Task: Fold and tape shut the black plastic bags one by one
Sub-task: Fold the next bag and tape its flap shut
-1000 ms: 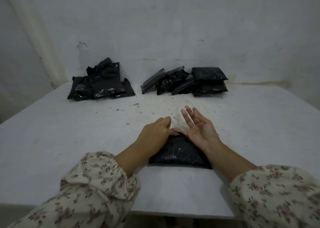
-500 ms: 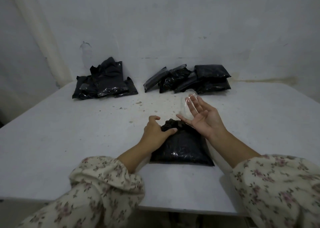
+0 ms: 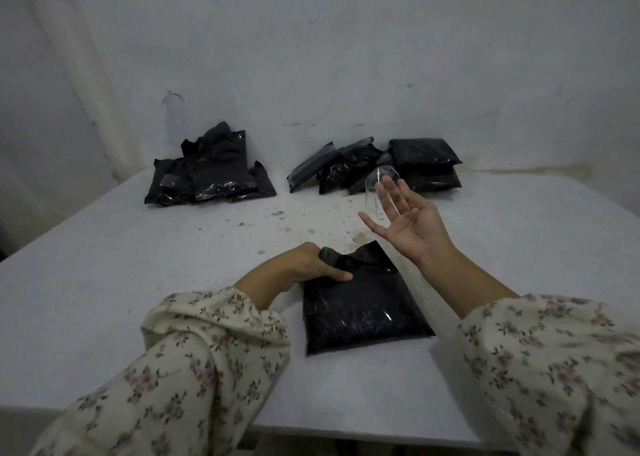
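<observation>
One second on, clutches the bag's (image 3: 360,313) sprung-open mouth in the left grip (image 3: 304,268), lifts the splayed right grip (image 3: 408,227) clear, tape (image 3: 377,182) clinging to it; needs refolding before sealing.

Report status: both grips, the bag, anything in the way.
Left grip holds the black bag by its bunched top. Right grip raised, open, clear tape stuck to it. Nothing in the way.
</observation>
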Tool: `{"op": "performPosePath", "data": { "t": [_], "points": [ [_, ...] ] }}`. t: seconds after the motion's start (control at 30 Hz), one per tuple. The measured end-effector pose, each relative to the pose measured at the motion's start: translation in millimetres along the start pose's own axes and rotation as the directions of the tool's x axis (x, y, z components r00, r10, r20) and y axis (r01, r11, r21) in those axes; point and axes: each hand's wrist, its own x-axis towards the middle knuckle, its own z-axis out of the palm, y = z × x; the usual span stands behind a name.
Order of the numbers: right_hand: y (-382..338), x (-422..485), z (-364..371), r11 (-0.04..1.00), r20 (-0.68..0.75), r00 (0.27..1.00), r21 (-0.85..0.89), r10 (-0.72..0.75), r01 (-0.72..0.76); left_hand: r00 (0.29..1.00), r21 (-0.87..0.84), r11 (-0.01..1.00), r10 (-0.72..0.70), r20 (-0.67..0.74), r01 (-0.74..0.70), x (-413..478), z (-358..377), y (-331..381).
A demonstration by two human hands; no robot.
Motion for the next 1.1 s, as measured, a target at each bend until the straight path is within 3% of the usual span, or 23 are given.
{"op": "performPosePath", "data": {
  "t": [0.17,0.43,0.53,0.63,0.8,0.9,0.97,1.03,1.1],
  "points": [
    [3.4,1.9,1.4,1.0,0.013,1.0,0.003,0.017,-0.017,0.999,0.101,0.995,0.024,0.023,-0.026,-4.3,-1.6,9.2],
    [4.1,-4.3,12.9,0.999,0.054,0.997,-0.017,0.045,-0.045,0.997,0.105,0.994,-0.042,0.057,0.036,-6.1,-5.4,6.1],
    [5.3,-6.4,15.0,0.999,0.059,0.997,-0.012,0.051,-0.05,0.999,0.158,0.987,0.033,0.027,-0.037,-8.8,-2.4,10.6],
    [6.1,-7.1,18.0,0.998,0.062,0.996,-0.002,0.056,-0.056,0.97,0.354,0.912,0.238,-0.043,-0.208,-13.6,6.9,14.3],
    [10.4,-8.2,19.4,0.997,0.083,0.994,-0.017,0.072,-0.07,0.777,0.623,0.653,0.62,-0.112,-0.431,-25.9,33.3,-3.9],
    [17.0,-11.5,17.0,0.996,0.102,0.99,-0.013,0.095,-0.094,0.49,0.791,0.385,0.863,-0.126,-0.475,-27.8,43.7,-24.1],
    [24.1,-16.6,16.2,0.993,0.105,0.988,-0.023,0.117,-0.115,0.366,0.849,0.257,0.927,-0.082,-0.462,-31.0,45.3,-30.5],
    [30.6,-21.9,15.9,0.99,0.096,0.986,-0.035,0.138,-0.135,0.309,0.876,0.18,0.95,-0.037,-0.448,-30.6,45.5,-33.5],
    [35.0,-25.1,15.6,0.99,0.076,0.987,-0.032,0.142,-0.14,0.311,0.878,0.151,0.95,-0.002,-0.454,-30.6,45.6,-33.4]
  ]
}}
